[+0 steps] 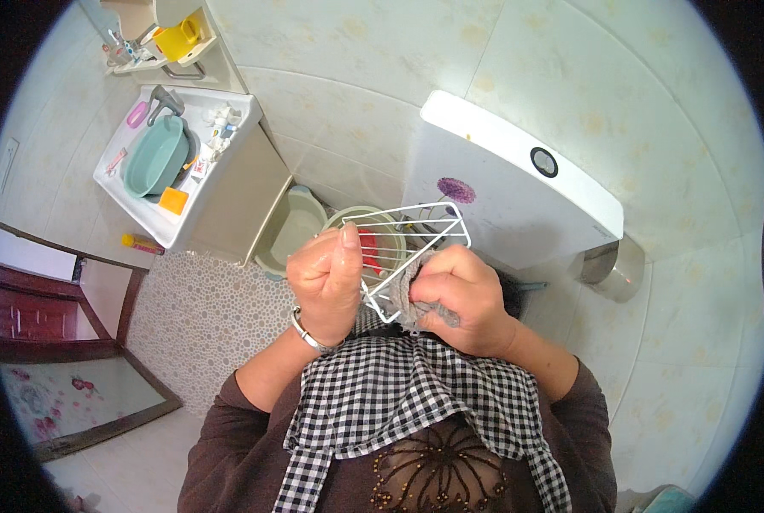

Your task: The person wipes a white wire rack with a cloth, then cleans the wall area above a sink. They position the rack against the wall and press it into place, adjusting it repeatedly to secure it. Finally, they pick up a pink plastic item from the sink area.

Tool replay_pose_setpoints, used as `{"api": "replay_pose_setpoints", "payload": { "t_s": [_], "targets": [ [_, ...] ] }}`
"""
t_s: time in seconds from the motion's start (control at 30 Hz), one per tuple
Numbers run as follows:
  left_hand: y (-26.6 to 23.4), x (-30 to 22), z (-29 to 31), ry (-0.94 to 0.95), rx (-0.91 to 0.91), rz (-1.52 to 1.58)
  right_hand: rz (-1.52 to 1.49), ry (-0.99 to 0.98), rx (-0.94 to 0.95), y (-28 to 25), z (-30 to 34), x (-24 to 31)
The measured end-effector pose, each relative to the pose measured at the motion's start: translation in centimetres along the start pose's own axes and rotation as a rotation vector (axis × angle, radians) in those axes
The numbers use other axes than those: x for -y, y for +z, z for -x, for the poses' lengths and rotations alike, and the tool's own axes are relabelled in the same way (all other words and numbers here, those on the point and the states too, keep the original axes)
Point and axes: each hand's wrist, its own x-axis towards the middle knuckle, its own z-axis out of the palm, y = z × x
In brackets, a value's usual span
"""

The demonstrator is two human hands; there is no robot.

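Observation:
My left hand [326,274] is closed round the left end of a white wire rack [416,224], which is held tilted in front of my chest. A crumpled grey cloth [406,299] is bunched in my right hand [463,295], its fingers curled round it. The cloth presses against the rack's near right bars. Part of the rack's left side is hidden behind my left hand. Below the rack, a round light-green bucket [348,214] with something red [368,248] in it shows between the wires.
A pale green basin [286,224] stands on the pebble-patterned floor beside the washbasin cabinet [237,201]. On the washbasin lie a teal basin [155,158] and a yellow sponge-like block [173,201]. A white heater-like box [519,162] is at the wall, with a metal bin [614,272] under its right end.

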Motion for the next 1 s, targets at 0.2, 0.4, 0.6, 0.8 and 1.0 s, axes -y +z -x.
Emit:
{"api": "replay_pose_setpoints", "payload": {
  "t_s": [0.2, 0.4, 0.6, 0.8, 1.0],
  "targets": [
    [-0.1, 1.2, -0.4, -0.022, -0.19, -0.115, -0.19, 0.241, -0.195, -1.4, 1.9, -0.3],
    [0.2, 0.5, -1.1, -0.275, -0.247, 0.242, -0.299, 0.494, -0.49, -2.1, 2.9, -1.6],
    [0.9, -0.1, -1.0, -0.36, -0.158, 0.284, 0.332, -0.044, 0.002, -2.3, -0.7, -1.6],
    [-0.4, 2.0, -1.3, -0.301, 0.118, 0.334, 0.281, 0.014, -0.005, -1.6, -0.5, -3.6],
    [-0.3, 1.1, -3.1, -0.16, 0.277, 0.222, 0.254, 0.187, -0.106, -2.7, -3.0, -2.4]
  ]
}}
